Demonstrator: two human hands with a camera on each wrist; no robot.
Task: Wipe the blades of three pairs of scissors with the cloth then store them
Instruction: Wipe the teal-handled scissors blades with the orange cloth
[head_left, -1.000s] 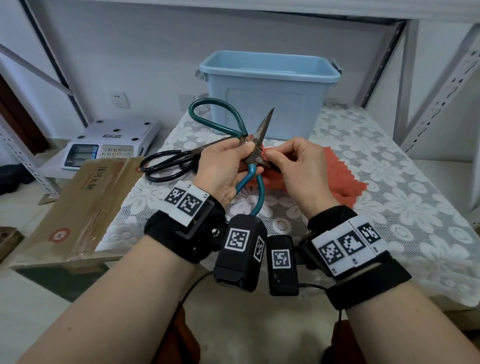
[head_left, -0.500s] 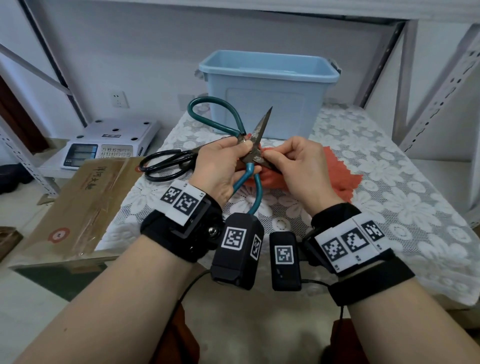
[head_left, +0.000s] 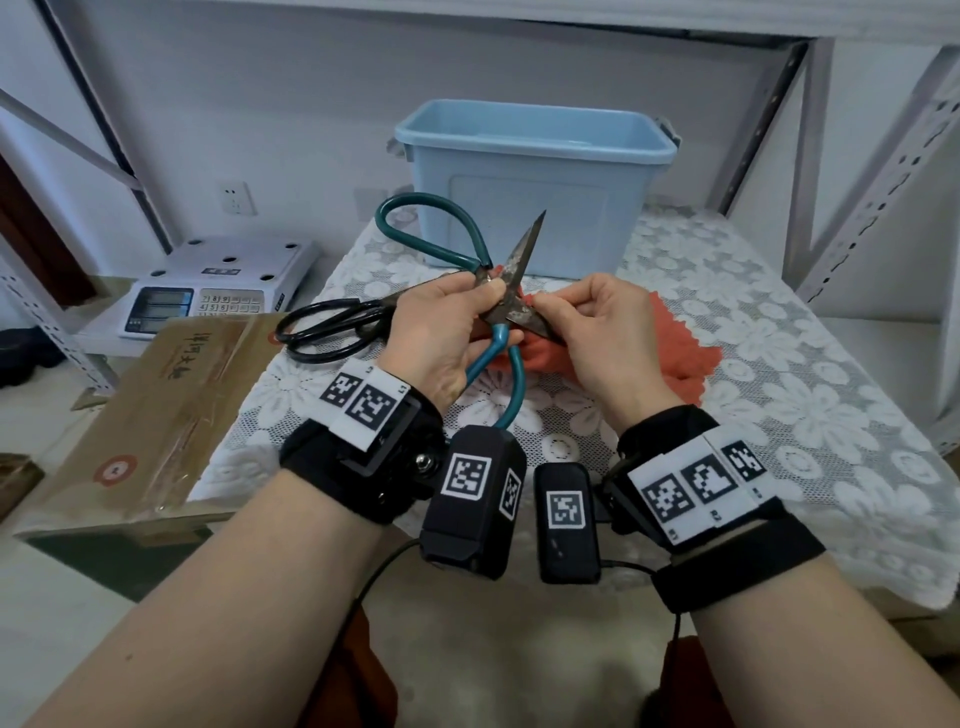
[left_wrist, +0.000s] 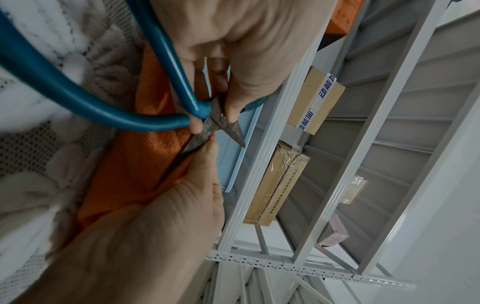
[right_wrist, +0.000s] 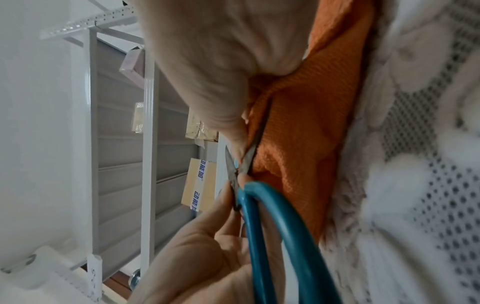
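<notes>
My left hand (head_left: 457, 322) grips the teal-handled scissors (head_left: 514, 364) at the pivot, blades spread apart. One worn blade (head_left: 522, 249) points up and away. My right hand (head_left: 587, 332) pinches the orange cloth (head_left: 675, 358) around the other blade (left_wrist: 197, 142), which runs into the fold. In the right wrist view the cloth (right_wrist: 293, 131) wraps that blade (right_wrist: 253, 148) under my thumb. Black-handled scissors (head_left: 332, 332) lie on the lace tablecloth (head_left: 779, 415) just left of my left hand. A third pair does not show.
A light blue plastic bin (head_left: 535, 187) stands open at the back of the table. A cardboard box (head_left: 156, 415) leans at the table's left edge, with an electronic scale (head_left: 208, 291) behind it. Metal shelf uprights (head_left: 810, 156) rise to the right.
The hands and scissors stay nearly in place. My right hand's pinch with the cloth has shifted slightly along the lower blade.
</notes>
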